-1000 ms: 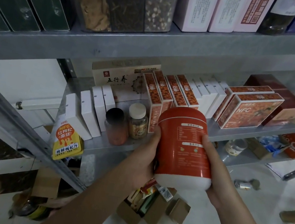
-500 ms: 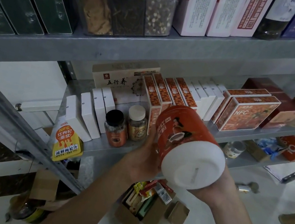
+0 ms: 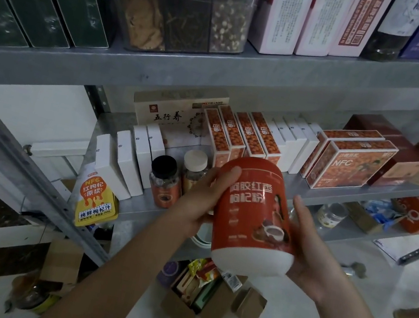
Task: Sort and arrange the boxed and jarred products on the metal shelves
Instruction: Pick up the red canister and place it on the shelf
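Item: red canister [image 3: 255, 211], label toward the camera, white end lowermost, tilted slightly. Located in the air just in front of the middle shelf [image 3: 298, 187], not resting on it.

Grip: clasped by left hand [image 3: 204, 200], thumb pressed high on the red wall, other fingers hidden behind; cupped low on the opposite side by right hand [image 3: 310, 249], fingers curved round wall and base.

Step, by judgement: label check in hand, placing not yet begun. Next move: probably setting down on bare shelf metal by the front edge, with a steady two-handed lowering.

Adjacent: black-lidded jar [image 3: 165, 182] and white-lidded jar [image 3: 194, 167], just beside the left hand. Row of orange boxes [image 3: 240, 136] directly behind. White boxes [image 3: 123, 166] leaning to the left, NFC box [image 3: 352, 167] to the right.

Obstructions: jars and orange boxes crowding the free strip.

Below: open carton [image 3: 199, 303] on the floor.
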### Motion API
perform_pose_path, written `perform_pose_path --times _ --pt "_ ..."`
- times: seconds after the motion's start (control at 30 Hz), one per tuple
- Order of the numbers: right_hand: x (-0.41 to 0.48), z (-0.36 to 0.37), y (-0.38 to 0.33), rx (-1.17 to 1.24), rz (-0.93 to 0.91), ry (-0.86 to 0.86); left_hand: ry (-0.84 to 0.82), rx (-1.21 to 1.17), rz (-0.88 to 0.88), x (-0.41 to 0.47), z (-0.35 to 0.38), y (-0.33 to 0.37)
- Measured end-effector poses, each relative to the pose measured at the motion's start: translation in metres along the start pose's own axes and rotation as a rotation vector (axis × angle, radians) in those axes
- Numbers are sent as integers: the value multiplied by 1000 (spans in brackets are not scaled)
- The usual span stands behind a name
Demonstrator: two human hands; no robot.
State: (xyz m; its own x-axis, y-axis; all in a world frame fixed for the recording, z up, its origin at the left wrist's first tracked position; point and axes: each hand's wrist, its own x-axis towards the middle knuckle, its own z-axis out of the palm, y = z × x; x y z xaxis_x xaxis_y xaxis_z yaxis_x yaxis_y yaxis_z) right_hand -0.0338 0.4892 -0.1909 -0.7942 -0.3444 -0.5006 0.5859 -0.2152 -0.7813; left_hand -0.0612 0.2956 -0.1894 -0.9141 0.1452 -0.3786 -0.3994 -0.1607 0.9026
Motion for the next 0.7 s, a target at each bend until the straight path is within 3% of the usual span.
perform_pose_path --times 0.17,0.3,0.4,0.57,0.7 --pt "4 4 1 50 47 -70 83 115 -152 1 7 8" --pt "7 0 -4 87 226 -35 58 -80 -319 3 6 6" --pt "9 1 -4 90 316 -5 64 -263 -343 5 8 6" --pt "11 2 -8 3 249 -15 123 -300 -273 4 12 10" --pt "11 -2 -8 -376 -32 -18 155 -160 -10 0 19 11"
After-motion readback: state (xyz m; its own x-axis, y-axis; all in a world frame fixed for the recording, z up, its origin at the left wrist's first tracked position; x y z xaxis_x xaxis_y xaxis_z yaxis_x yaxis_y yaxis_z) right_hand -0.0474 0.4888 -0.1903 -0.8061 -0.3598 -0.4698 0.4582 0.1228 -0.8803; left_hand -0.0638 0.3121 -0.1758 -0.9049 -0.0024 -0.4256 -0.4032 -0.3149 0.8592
